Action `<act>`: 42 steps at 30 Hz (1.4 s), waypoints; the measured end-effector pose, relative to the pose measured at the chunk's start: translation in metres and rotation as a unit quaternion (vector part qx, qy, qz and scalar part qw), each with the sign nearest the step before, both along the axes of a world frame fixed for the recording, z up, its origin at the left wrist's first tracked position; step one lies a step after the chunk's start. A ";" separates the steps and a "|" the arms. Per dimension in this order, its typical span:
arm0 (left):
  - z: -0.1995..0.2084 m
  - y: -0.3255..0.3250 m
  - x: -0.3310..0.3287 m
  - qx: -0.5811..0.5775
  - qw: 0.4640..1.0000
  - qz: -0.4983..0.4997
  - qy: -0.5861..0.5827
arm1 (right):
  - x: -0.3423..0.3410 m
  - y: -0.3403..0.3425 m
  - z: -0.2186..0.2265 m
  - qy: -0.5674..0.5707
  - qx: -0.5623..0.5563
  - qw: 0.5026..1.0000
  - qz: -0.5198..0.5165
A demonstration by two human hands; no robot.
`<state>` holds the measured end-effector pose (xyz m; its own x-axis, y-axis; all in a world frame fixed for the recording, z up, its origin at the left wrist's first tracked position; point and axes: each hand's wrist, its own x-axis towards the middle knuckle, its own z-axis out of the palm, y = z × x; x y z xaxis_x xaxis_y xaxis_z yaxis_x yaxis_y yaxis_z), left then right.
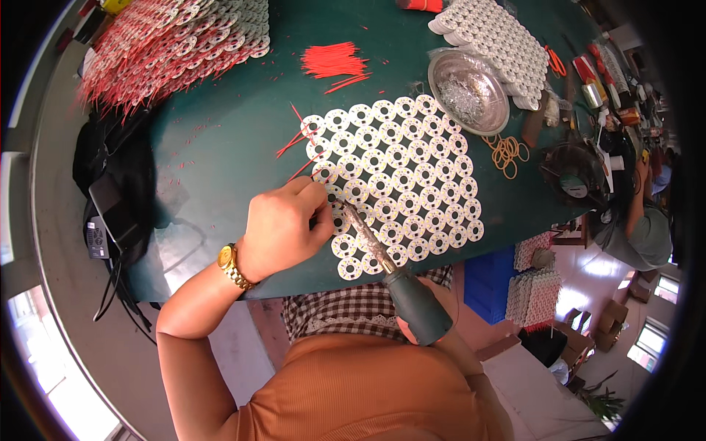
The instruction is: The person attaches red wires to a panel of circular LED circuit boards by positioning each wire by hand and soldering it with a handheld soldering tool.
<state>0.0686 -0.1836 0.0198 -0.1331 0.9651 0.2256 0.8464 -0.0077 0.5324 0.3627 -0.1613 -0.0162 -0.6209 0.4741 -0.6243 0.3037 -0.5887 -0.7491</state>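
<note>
**Hot iron meets a sheet of white rings**

The left hand (283,224) rests on the green worktop (220,154), at the left edge of a big sheet of white rings (401,180). Its fingers (312,197) are curled in tight and pinch something very small against the sheet. It is too small to tell what it is. A gold watch (234,266) sits on the wrist.

The right hand is mostly hidden under a soldering iron (401,279) with a dark green handle. Its fingers wrap closed around that handle. The iron points up and to the left. Its thin metal tip (346,209) touches the sheet just beside the left fingers.

The sheet lies flat in the middle of the worktop, close to the person's body. A few thin red wires (298,143) lie by its top left corner. A small pile of short red wires (334,62) lies farther up. A round metal bowl (468,92) with silver bits stands near the sheet's top right corner. Tan rubber bands (506,153) lie just below the bowl. More white ring sheets with red wires are stacked at the top left (176,40), and another stack (496,40) sits at the top right.
</note>
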 end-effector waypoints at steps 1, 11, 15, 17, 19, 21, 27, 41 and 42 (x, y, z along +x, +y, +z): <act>0.000 0.000 0.000 0.003 1.000 0.000 0.000 | 0.002 0.000 -0.001 -0.066 0.017 0.997 0.029; -0.002 0.000 -0.001 0.024 1.000 -0.011 0.004 | 0.017 -0.007 -0.013 0.022 0.521 0.847 0.105; -0.001 0.001 -0.001 0.019 1.000 -0.011 0.002 | 0.014 -0.006 -0.016 0.040 0.492 0.864 0.104; -0.001 0.000 0.000 0.014 1.000 -0.012 0.001 | 0.013 -0.007 -0.016 0.043 0.478 0.872 0.101; -0.002 0.000 -0.001 0.010 1.000 -0.012 0.000 | 0.013 -0.008 -0.016 0.044 0.469 0.876 0.099; -0.001 0.001 -0.001 0.009 1.000 -0.013 -0.001 | 0.013 -0.009 -0.016 0.047 0.464 0.879 0.099; 0.000 0.001 -0.001 0.000 1.000 -0.010 -0.001 | 0.012 -0.008 -0.015 0.050 0.453 0.885 0.091; -0.001 -0.001 -0.002 0.007 1.000 -0.018 -0.003 | 0.012 -0.007 -0.013 0.074 0.414 0.905 0.057; -0.001 0.000 -0.002 0.008 1.000 -0.019 -0.001 | 0.008 -0.006 -0.012 0.083 0.407 0.909 0.048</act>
